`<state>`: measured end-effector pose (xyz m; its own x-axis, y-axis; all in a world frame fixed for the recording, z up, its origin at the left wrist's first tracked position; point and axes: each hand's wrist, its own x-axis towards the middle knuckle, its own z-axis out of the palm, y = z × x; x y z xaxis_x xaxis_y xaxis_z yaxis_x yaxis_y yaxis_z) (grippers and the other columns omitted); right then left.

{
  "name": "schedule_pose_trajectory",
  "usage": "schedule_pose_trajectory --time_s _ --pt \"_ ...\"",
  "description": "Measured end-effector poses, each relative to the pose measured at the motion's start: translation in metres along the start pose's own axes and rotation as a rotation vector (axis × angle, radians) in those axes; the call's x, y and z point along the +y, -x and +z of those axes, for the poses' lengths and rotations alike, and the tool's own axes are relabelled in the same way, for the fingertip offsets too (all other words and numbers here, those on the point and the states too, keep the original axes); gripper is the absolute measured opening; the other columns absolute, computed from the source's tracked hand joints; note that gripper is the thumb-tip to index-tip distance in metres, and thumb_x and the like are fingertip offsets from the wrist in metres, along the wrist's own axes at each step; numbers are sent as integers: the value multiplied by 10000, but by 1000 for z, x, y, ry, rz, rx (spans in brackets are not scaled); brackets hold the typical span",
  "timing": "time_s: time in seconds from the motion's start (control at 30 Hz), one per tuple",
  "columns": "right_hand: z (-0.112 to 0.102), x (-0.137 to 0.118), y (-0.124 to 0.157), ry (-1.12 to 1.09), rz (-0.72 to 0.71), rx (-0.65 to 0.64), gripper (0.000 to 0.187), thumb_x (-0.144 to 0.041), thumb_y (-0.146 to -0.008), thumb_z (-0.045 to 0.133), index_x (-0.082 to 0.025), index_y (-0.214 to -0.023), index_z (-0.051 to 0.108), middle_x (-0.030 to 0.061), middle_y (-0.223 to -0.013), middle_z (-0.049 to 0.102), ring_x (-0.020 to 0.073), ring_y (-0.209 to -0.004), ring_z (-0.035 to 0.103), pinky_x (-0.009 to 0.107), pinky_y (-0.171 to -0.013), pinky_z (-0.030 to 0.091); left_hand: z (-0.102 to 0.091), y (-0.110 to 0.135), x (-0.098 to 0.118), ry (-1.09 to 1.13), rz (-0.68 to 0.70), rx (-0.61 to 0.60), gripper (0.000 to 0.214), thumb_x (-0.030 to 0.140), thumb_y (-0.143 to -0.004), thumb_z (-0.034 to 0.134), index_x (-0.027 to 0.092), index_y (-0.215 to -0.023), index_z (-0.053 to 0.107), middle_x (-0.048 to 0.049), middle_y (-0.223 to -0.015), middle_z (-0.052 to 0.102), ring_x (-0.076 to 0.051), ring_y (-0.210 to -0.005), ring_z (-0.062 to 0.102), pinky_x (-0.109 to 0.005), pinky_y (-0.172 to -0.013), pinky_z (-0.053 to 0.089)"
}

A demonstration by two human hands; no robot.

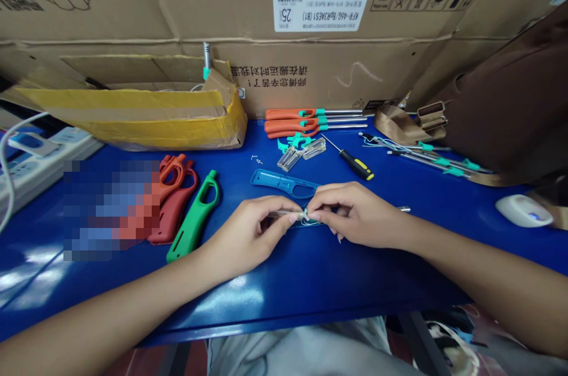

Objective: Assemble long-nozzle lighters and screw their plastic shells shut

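My left hand point(252, 229) and my right hand point(355, 213) meet at the middle of the blue table point(284, 281), fingertips pinched together on a small clear part with thin wires point(303, 216). A metal tube tip point(403, 209) pokes out beyond my right hand. Just behind my fingers lies a blue plastic handle shell point(284, 182). What exactly sits under my fingers is partly hidden.
A green handle shell point(195, 219) and red handle shells point(175, 195) lie left. Orange assembled lighters point(306, 121), clear parts point(302, 153), a yellow-black screwdriver point(355, 164) and metal tubes with wires point(435, 157) lie behind. A taped carton point(146, 115), power strip point(39, 157), white mouse point(523, 210).
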<state>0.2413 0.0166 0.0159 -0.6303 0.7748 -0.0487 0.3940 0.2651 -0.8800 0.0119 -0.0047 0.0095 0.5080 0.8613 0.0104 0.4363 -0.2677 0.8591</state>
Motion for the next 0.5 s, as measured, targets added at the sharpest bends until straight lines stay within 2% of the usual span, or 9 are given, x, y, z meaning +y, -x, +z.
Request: schedule_pose_trajectory --time_s 0.27,0.5 --pt "1 2 2 -20 89 1 154 -301 -975 570 -185 -948 668 -44 -669 570 74 -522 553 188 -492 441 1 -1 1 50 -12 23 231 322 -996 557 187 -1074 728 -40 -998 764 -180 -866 679 -252 -700 504" --pt "1 3 1 27 56 4 100 -276 -938 619 -183 -916 650 -55 -650 573 65 -517 550 187 -514 434 1 -2 2 54 -32 11 248 347 -993 563 179 -1045 737 -28 -927 757 -154 -759 637 -240 -642 473"
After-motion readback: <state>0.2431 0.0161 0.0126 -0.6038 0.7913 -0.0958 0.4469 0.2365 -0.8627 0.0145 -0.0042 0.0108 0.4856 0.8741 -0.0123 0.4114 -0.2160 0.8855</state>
